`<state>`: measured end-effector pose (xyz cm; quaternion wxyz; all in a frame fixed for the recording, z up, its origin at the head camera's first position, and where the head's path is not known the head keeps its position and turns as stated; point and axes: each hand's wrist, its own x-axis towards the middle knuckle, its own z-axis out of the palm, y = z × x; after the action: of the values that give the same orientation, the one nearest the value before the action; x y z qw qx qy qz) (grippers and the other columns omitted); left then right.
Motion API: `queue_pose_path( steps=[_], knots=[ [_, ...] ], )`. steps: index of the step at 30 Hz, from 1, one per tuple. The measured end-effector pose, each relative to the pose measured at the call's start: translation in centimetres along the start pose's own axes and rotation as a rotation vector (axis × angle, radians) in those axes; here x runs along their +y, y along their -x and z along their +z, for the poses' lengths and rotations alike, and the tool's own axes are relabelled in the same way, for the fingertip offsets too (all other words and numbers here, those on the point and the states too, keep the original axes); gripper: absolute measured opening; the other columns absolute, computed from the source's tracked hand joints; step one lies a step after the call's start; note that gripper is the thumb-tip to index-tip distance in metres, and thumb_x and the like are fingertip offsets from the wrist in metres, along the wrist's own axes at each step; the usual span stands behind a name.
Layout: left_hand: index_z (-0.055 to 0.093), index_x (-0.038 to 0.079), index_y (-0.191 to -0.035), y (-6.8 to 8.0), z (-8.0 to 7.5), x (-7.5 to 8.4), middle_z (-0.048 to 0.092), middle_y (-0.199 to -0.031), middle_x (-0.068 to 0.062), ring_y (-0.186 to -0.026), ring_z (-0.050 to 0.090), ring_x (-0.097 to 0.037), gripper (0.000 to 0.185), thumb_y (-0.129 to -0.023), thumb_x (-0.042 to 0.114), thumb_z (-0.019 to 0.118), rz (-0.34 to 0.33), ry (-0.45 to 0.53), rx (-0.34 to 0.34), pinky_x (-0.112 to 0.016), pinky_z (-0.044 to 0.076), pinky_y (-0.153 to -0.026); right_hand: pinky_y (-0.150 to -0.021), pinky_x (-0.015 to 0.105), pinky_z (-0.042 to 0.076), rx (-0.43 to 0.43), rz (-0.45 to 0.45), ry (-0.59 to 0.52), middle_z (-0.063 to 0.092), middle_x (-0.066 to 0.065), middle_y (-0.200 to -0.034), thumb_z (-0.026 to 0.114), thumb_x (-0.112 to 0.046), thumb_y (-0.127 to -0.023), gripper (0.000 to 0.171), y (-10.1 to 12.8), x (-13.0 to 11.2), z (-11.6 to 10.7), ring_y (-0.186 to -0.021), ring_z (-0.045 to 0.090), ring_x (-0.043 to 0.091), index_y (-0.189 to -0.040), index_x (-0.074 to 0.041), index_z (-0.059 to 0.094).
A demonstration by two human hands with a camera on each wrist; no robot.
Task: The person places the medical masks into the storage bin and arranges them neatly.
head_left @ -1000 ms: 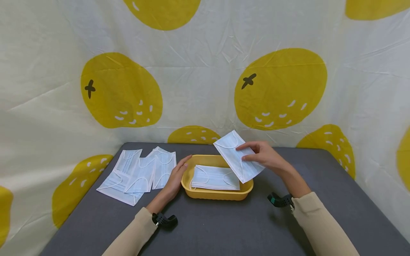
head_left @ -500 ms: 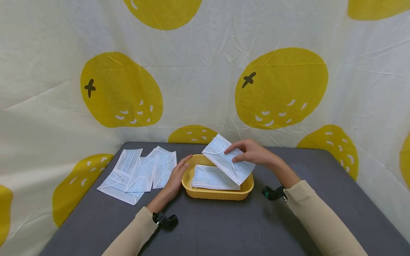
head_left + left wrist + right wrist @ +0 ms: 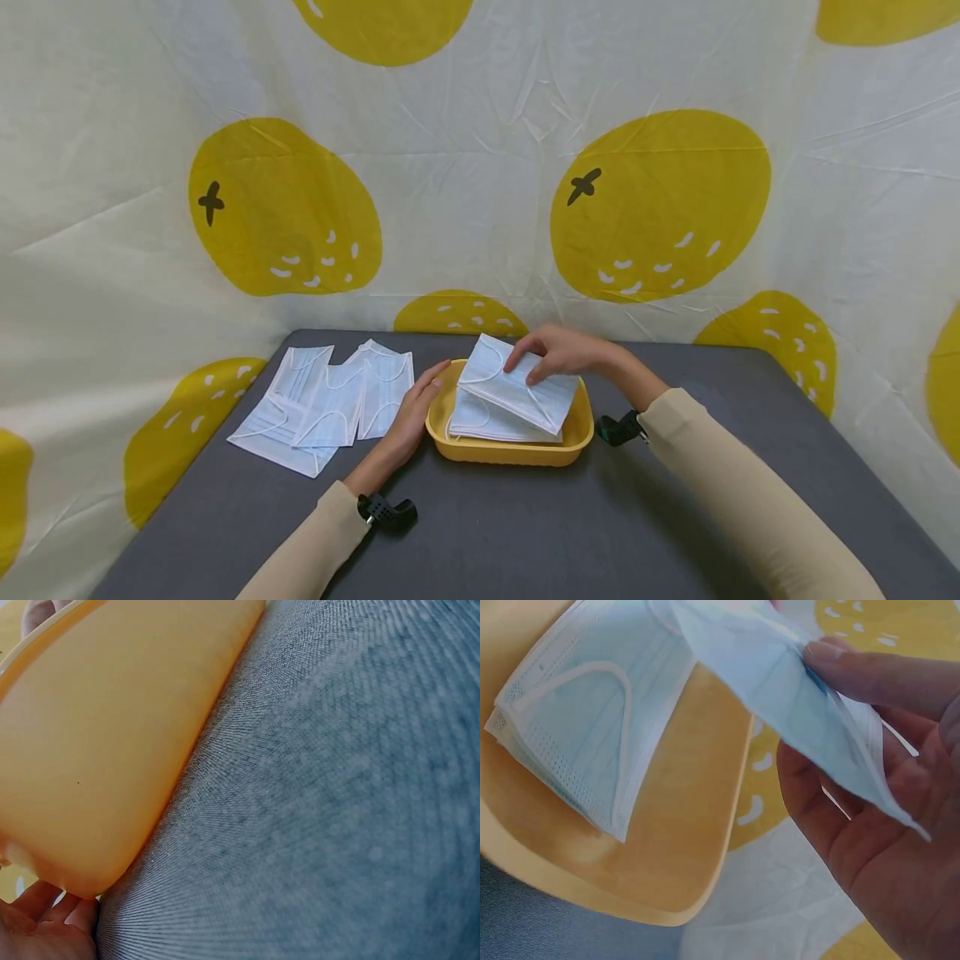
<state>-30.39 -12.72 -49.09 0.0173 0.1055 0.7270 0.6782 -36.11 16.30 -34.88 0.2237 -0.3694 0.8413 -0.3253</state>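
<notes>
Steadying the yellow tray [image 3: 510,452] on the near grey tabletop [image 3: 525,533] with the left hand [image 3: 411,417], fingers lying straight along the tray's left wall and touching it, holding nothing. Pinching a pale blue face mask [image 3: 517,386] over the tray with the right hand [image 3: 558,354], thumb on one face and fingers on the other, as the right wrist view shows [image 3: 780,705]. Hovering tilted just above the stack of masks [image 3: 487,421] already lying inside the tray, lower edge at or close to the stack, contact not clear, not yet flat and not yet let go. Lying farther left, beside the tray on the table, a fan of loose masks [image 3: 322,404], overlapping one another, untouched. Hanging behind all, a cream backdrop with yellow fruit print [image 3: 660,208].

Judging the work partly done: several masks stacked in the tray, one on its way in, a handful left on the table to gather.

Comparing with a second ago: held mask lower and shifted left from above the tray's right rim to over its middle, less steeply tilted; right hand moved inward with it; left hand, tray and loose masks unchanged.
</notes>
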Motion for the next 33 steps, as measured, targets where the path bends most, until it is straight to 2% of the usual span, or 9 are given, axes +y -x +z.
queue_pose_path(
  steps=[5,10,14,18,25,33],
  knots=[
    [0.043,0.018,-0.157,0.1,-0.1,0.4,0.037,-0.166,-0.007,-0.156,0.030,-0.027,0.046,-0.113,0.029,0.038,-0.003,-0.007,0.009,-0.050,0.020,-0.130,-0.103,0.036,0.049,-0.120,0.036,-0.011,0.071,0.006,-0.131,0.073,-0.001,-0.089,0.033,-1.3,0.0,-0.2,-0.117,0.059,0.020,-0.120,-0.010,0.077],
    [0.043,0.018,-0.157,0.1,-0.2,0.3,0.037,-0.166,-0.007,-0.157,0.029,-0.027,0.046,-0.113,0.029,0.038,0.000,-0.009,0.013,-0.050,0.020,-0.130,-0.099,0.030,0.050,-0.216,0.047,-0.058,0.071,0.009,-0.131,0.072,0.001,-0.088,0.033,-2.4,0.3,0.2,-0.116,0.058,0.017,-0.121,-0.006,0.076],
    [0.043,0.018,-0.158,0.1,-0.1,0.2,0.037,-0.166,-0.007,-0.156,0.030,-0.027,0.046,-0.113,0.029,0.038,0.005,-0.011,0.012,-0.050,0.021,-0.130,-0.091,0.027,0.052,-0.271,0.084,-0.101,0.070,0.007,-0.132,0.072,0.004,-0.089,0.034,-3.1,0.5,0.6,-0.112,0.055,0.014,-0.121,-0.005,0.076],
    [0.043,0.019,-0.158,0.1,-0.1,0.3,0.037,-0.166,-0.007,-0.156,0.030,-0.027,0.046,-0.113,0.030,0.038,0.003,-0.019,0.013,-0.050,0.021,-0.130,-0.085,0.025,0.052,-0.288,0.118,-0.123,0.070,0.007,-0.132,0.071,0.006,-0.089,0.034,-3.4,0.6,0.9,-0.108,0.053,0.014,-0.122,-0.004,0.075],
    [0.043,0.019,-0.158,0.1,0.0,0.3,0.037,-0.167,-0.007,-0.156,0.030,-0.028,0.046,-0.113,0.029,0.037,-0.003,-0.024,0.013,-0.051,0.021,-0.130,-0.084,0.025,0.051,-0.287,0.147,-0.108,0.070,0.009,-0.132,0.071,0.008,-0.087,0.037,-3.8,0.6,1.3,-0.106,0.052,0.015,-0.122,-0.002,0.075],
    [0.043,0.019,-0.158,0.0,0.0,0.0,0.036,-0.167,-0.007,-0.157,0.030,-0.028,0.046,-0.113,0.030,0.037,0.001,-0.024,0.011,-0.052,0.020,-0.130,-0.078,0.023,0.048,-0.322,0.147,0.006,0.067,0.009,-0.133,0.071,0.009,-0.085,0.038,-4.5,0.8,1.9,-0.102,0.048,0.016,-0.120,-0.004,0.076]
  ],
)
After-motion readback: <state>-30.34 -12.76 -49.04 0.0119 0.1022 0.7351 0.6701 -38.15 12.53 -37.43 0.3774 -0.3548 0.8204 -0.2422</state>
